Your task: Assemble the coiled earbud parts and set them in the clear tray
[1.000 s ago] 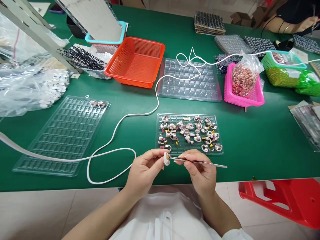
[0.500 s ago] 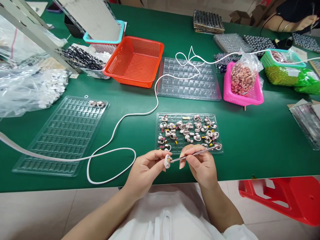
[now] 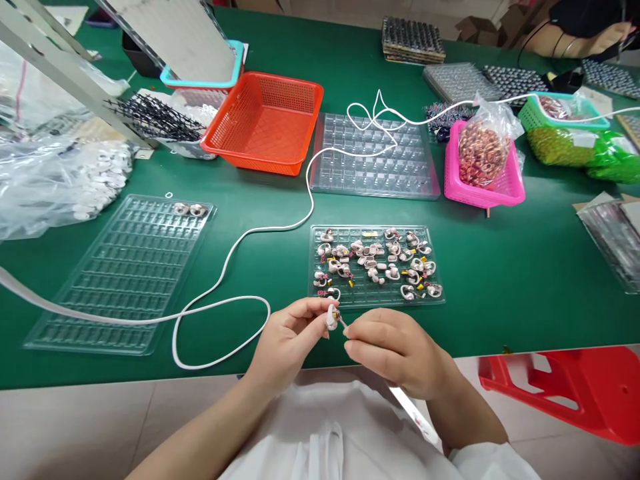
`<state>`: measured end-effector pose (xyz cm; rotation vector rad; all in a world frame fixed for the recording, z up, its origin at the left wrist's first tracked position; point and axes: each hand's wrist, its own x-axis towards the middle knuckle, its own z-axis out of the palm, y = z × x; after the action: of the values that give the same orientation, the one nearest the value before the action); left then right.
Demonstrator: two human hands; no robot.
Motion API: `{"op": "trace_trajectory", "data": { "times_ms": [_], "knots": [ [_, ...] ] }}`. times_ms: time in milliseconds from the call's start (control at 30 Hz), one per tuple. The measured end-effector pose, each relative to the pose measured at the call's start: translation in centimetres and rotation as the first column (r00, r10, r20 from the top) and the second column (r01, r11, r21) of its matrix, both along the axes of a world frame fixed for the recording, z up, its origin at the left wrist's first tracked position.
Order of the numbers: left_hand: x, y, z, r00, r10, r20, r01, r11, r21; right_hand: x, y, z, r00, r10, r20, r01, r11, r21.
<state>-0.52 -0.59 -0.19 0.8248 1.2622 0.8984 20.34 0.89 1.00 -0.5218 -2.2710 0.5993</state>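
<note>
My left hand (image 3: 290, 340) pinches a small white earphone part (image 3: 331, 317) between thumb and fingertips, just over the table's front edge. A bit of yellow and dark detail shows on its right side. My right hand (image 3: 400, 347) is closed around tweezers (image 3: 343, 322), most of them hidden by the fingers; their thin metal tip touches or nearly touches the part. Right behind both hands lies a clear tray (image 3: 370, 300) of loose white and pinkish earphone parts, several with yellow tabs and red wires.
A second clear tray (image 3: 125, 280) with two parts at its far corner lies left, crossed by a white cable (image 3: 255, 231). Farther back are an orange basket (image 3: 263, 127), another clear tray (image 3: 375, 160) and a pink basket (image 3: 485, 193). A co-worker's hand (image 3: 607, 39) is at upper right.
My right hand has turned over, back of the hand up, and the tweezers' shaft that pointed up and right is now hidden. My left hand stays nearly in place with the part.
</note>
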Motion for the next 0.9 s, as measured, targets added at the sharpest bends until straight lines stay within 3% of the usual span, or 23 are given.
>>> {"op": "trace_trajectory", "data": {
  "times_ms": [133,400,500,700,900],
  "knots": [
    [0.0,0.0,0.1,1.000,0.014,0.001,-0.014,1.000,0.017,-0.1,-0.3,-0.9,0.989,-0.111,-0.096,0.102,0.990,-0.093],
    [-0.1,-0.1,-0.2,0.997,0.055,0.053,-0.058,0.996,0.062,-0.6,-0.7,-1.3,0.971,-0.173,-0.167,0.154,0.981,-0.121],
    [-0.2,-0.1,-0.4,0.996,0.059,0.061,-0.063,0.996,0.062,-0.7,-1.1,-1.3,0.952,-0.215,-0.215,0.176,0.967,-0.186],
    [-0.2,-0.2,-0.6,0.996,0.050,0.071,-0.054,0.997,0.060,-1.2,-1.8,-2.2,0.859,-0.335,-0.386,0.152,0.889,-0.433],
    [-0.2,-0.2,-0.6,0.996,0.052,0.078,-0.058,0.996,0.064,-1.5,-1.9,-2.7,0.835,-0.355,-0.420,0.133,0.871,-0.472]
  ]
}}
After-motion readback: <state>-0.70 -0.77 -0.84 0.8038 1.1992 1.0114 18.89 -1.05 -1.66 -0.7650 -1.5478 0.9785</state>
